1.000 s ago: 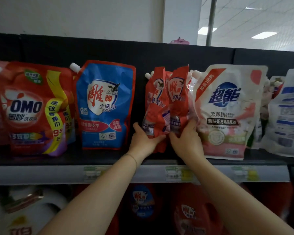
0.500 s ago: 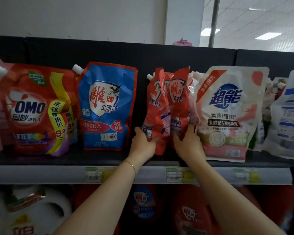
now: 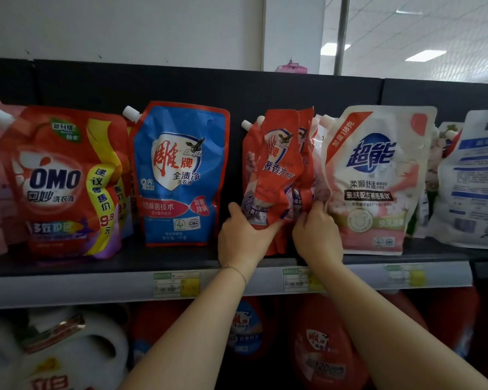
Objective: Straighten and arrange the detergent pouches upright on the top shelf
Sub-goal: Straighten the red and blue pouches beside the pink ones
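Observation:
Two or three narrow red detergent pouches [image 3: 278, 167] stand bunched together in the middle of the top shelf [image 3: 158, 258], crumpled and leaning a little left. My left hand [image 3: 244, 239] grips the lower left part of the front red pouch. My right hand [image 3: 316, 235] holds the bottom of the red pouches behind it, on their right side. A blue pouch [image 3: 181, 175] stands upright to the left, a red OMO pouch [image 3: 61, 181] farther left. A white and pink pouch [image 3: 375, 178] stands right of my hands.
Another white pouch [image 3: 473, 181] leans at the far right, with flowered pouches behind it. Price tags line the shelf's front rail [image 3: 68, 288]. Large detergent bottles [image 3: 321, 347] fill the shelf below. A gap lies between the blue pouch and the red ones.
The front red pouch has turned and twisted, so more of its face shows. Both hands stay at the pouches' lower parts, shifted up slightly.

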A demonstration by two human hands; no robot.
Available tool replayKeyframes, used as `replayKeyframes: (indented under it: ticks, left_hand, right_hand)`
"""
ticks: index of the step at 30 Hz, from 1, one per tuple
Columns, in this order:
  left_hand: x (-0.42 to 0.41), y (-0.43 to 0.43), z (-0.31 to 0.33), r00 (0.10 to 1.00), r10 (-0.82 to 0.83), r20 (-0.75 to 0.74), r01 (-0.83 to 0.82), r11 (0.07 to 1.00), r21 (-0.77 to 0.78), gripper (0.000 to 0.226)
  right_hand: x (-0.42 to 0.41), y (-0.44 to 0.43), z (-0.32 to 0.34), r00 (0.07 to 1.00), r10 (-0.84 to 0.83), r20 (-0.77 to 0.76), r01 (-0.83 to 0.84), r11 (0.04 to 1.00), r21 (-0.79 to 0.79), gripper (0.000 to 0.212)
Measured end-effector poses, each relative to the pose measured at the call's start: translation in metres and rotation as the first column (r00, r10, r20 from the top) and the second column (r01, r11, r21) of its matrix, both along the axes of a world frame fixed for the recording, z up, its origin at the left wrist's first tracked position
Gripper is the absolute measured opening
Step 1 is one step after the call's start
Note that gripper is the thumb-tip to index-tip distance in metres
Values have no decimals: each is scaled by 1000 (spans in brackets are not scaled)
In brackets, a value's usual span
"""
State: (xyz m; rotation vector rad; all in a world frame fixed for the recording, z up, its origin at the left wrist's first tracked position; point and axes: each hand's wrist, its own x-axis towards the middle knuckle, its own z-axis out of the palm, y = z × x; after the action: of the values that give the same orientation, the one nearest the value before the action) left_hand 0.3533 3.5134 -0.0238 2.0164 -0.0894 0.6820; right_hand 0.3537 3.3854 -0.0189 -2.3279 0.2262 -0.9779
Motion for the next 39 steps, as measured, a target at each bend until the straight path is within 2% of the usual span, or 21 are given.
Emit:
replayKeyframes:
  ticks: [2,4,11,16,19,21,25,27,28,30,32,33,36,39]
  left_hand:
    - [0,-3,1,1000,21,-21,-20,998,63,90]
    - [0,-5,1,998,38,-50,-31,992,122,90]
    - [3,-8,-4,983,183,-30,-175,967,183,59]
    - [0,-8,-6,966,255,31,-256,945,206,55]
    - [-2,-8,-6,959,274,64,-282,937,207,67]
    - [-1,-9,-5,962,266,60,-273,945,180,83]
    - [-2,-12,-1,976,218,-1,-216,965,151,120]
    - [0,-12,-3,979,200,30,-202,960,193,122]
    - [1,-11,-5,977,199,70,-210,949,233,114]
    - [3,-9,-9,968,208,143,-243,923,300,97]
    - [3,-8,-12,962,224,156,-261,920,292,87]
    - [3,-7,-12,962,228,152,-263,923,281,86]
    - [1,-8,-11,962,227,149,-259,933,251,83]
    - [3,-8,-11,956,250,153,-283,926,251,79]
  right_hand:
    - [1,0,-1,999,-11,-37,10,999,-32,19]
    - [2,0,-1,999,-4,-44,3,999,-34,18]
    - [4,-1,-1,999,0,-37,-2,999,-55,17]
    - [7,-2,-2,1000,13,-21,-14,999,-49,22]
    - [7,-3,0,998,48,-29,-49,998,-35,26]
    - [12,-6,1,996,76,-49,-78,997,-25,29]
    - [20,-8,8,989,68,-128,-82,991,-109,35]
    - [18,-9,20,983,-23,-180,-25,966,-258,39]
    - [17,-9,26,981,-63,-183,12,964,-267,42]
    - [21,-9,26,981,-23,-194,4,995,-98,48]
    - [29,-4,25,992,65,-113,-47,987,152,52]
    - [33,-2,26,992,89,-94,-68,975,213,49]
    - [41,5,31,980,139,-144,-93,954,284,33]
    - [47,7,31,968,197,-154,-134,927,350,40]
